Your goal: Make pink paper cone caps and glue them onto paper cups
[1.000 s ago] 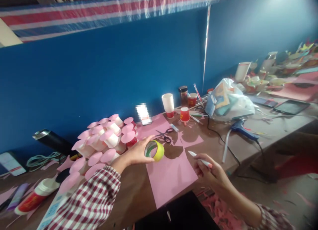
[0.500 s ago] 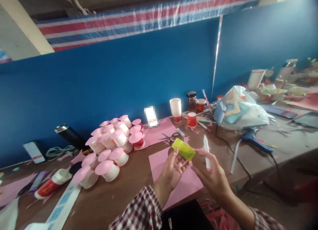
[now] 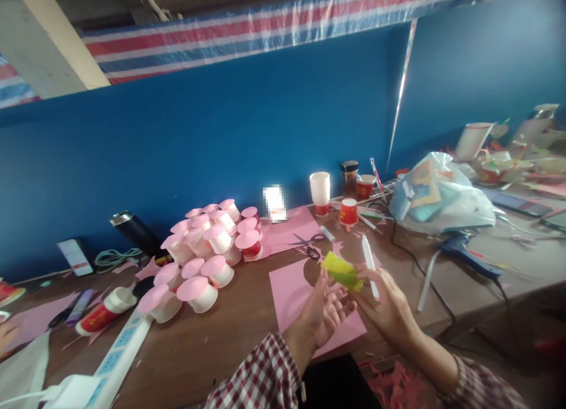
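A small shiny yellow-green piece of paper or film point(image 3: 340, 271) is held up between both hands, above the pink paper sheet point(image 3: 287, 291). My left hand point(image 3: 321, 315) has its thumb on the piece's left end, its other fingers loosely spread underneath. At the right end, my right hand point(image 3: 391, 306) pinches the piece with its fingertips. A white marker-like stick point(image 3: 368, 259) stands up at the right hand's fingers; whether they grip it is unclear. Just beyond the yellow-green piece lie dark-handled scissors point(image 3: 312, 244).
Paper cups with pink disc tops point(image 3: 198, 288) cluster on the left, near a power strip point(image 3: 115, 356). Behind are stacked white cups point(image 3: 320, 190) and a red cup point(image 3: 348, 212). On the right sit a plastic bag point(image 3: 442, 197) and a blue glue gun point(image 3: 471, 256) with its cord.
The yellow-green piece has shifted right and tilted a little. My right fingertips have closed on its right end, while my left fingers have spread more. The whole view has shifted slightly.
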Demonstrator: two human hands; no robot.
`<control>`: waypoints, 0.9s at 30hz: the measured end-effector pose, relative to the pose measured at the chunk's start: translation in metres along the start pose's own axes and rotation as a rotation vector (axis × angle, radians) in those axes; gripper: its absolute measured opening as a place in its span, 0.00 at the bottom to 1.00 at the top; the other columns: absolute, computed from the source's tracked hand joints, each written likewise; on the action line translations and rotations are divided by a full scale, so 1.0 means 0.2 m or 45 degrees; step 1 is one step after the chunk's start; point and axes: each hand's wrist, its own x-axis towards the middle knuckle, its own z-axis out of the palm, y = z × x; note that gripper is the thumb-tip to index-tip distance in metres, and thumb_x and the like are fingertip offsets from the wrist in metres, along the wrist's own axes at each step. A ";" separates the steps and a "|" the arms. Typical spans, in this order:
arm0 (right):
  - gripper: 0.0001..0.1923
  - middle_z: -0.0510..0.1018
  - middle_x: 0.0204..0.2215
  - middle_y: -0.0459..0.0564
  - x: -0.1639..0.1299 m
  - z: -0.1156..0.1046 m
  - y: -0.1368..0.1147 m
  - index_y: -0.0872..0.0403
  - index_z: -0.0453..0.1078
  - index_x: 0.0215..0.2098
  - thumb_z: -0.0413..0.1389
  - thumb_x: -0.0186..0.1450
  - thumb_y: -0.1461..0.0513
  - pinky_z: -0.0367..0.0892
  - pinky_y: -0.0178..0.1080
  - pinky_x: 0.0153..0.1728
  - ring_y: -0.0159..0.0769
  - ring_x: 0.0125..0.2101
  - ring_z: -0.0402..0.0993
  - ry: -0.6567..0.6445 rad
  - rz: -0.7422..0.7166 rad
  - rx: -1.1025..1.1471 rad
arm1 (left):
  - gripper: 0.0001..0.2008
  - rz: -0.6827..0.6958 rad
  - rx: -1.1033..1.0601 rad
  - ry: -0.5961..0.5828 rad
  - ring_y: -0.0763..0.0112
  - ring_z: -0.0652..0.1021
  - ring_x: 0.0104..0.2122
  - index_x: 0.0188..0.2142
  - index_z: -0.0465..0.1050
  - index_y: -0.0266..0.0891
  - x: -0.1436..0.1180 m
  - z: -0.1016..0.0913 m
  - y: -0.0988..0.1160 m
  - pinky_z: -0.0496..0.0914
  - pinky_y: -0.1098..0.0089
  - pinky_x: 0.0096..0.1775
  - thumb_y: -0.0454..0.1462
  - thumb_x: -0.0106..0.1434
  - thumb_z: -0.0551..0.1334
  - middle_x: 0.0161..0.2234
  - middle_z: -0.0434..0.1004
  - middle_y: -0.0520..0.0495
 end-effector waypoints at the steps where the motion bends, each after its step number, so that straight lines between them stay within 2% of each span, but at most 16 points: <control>1: 0.08 0.73 0.40 0.53 0.02 0.00 0.02 0.51 0.62 0.40 0.53 0.62 0.61 0.67 0.44 0.40 0.43 0.41 0.69 -0.015 -0.014 -0.024 | 0.27 0.013 0.058 0.000 0.68 0.74 0.39 0.47 0.65 0.38 0.00 -0.02 0.01 0.68 0.68 0.42 0.55 0.57 0.57 0.45 0.69 0.40; 5: 0.09 0.71 0.40 0.54 0.12 -0.01 0.18 0.51 0.64 0.43 0.51 0.63 0.61 0.65 0.46 0.43 0.45 0.42 0.66 -0.161 0.010 -0.287 | 0.25 0.153 0.398 0.137 0.71 0.75 0.37 0.49 0.63 0.42 -0.06 -0.13 0.05 0.68 0.69 0.40 0.47 0.55 0.64 0.45 0.69 0.43; 9: 0.11 0.72 0.38 0.55 0.19 -0.01 0.36 0.52 0.67 0.43 0.50 0.62 0.65 0.65 0.42 0.40 0.46 0.41 0.65 -0.369 0.057 -0.568 | 0.23 0.241 0.820 0.353 0.69 0.75 0.39 0.49 0.64 0.43 -0.17 -0.24 0.14 0.68 0.71 0.37 0.48 0.57 0.62 0.46 0.71 0.43; 11: 0.11 0.72 0.37 0.54 0.20 0.00 0.41 0.52 0.67 0.42 0.52 0.61 0.65 0.65 0.41 0.39 0.45 0.40 0.66 -0.430 0.070 -0.595 | 0.23 0.284 0.969 0.428 0.66 0.76 0.40 0.49 0.65 0.41 -0.21 -0.31 0.18 0.69 0.69 0.38 0.49 0.57 0.60 0.46 0.72 0.42; 15: 0.14 0.73 0.41 0.54 0.20 -0.03 0.44 0.54 0.65 0.45 0.54 0.61 0.60 0.64 0.40 0.41 0.42 0.40 0.67 -0.415 0.110 -0.472 | 0.22 0.502 1.230 0.459 0.62 0.76 0.41 0.44 0.68 0.37 -0.26 -0.49 0.27 0.69 0.65 0.42 0.49 0.55 0.61 0.43 0.74 0.41; 17: 0.17 0.72 0.42 0.55 0.20 -0.05 0.44 0.55 0.64 0.48 0.52 0.62 0.59 0.63 0.41 0.43 0.43 0.41 0.67 -0.380 0.134 -0.481 | 0.19 0.634 1.439 0.539 0.62 0.76 0.42 0.42 0.70 0.38 -0.27 -0.58 0.32 0.68 0.64 0.44 0.47 0.56 0.61 0.42 0.75 0.43; 19: 0.18 0.73 0.42 0.56 0.20 -0.08 0.44 0.56 0.63 0.51 0.50 0.63 0.58 0.63 0.42 0.43 0.44 0.42 0.67 -0.394 0.161 -0.551 | 0.15 0.671 1.723 0.651 0.63 0.76 0.37 0.40 0.71 0.38 -0.27 -0.65 0.35 0.68 0.64 0.42 0.46 0.57 0.59 0.38 0.76 0.44; 22: 0.20 0.73 0.43 0.58 0.22 -0.08 0.46 0.57 0.63 0.53 0.47 0.64 0.58 0.63 0.43 0.43 0.47 0.44 0.67 -0.479 0.190 -0.653 | 0.14 0.676 2.138 0.816 0.63 0.75 0.34 0.39 0.71 0.39 -0.27 -0.68 0.37 0.68 0.65 0.39 0.44 0.59 0.57 0.37 0.75 0.44; 27: 0.22 0.75 0.43 0.57 0.30 -0.07 0.51 0.54 0.63 0.55 0.44 0.63 0.66 0.64 0.42 0.40 0.46 0.42 0.70 -0.575 0.265 -0.665 | 0.20 0.700 2.527 0.920 0.58 0.71 0.44 0.46 0.68 0.38 -0.24 -0.62 0.36 0.64 0.64 0.45 0.47 0.59 0.57 0.41 0.71 0.41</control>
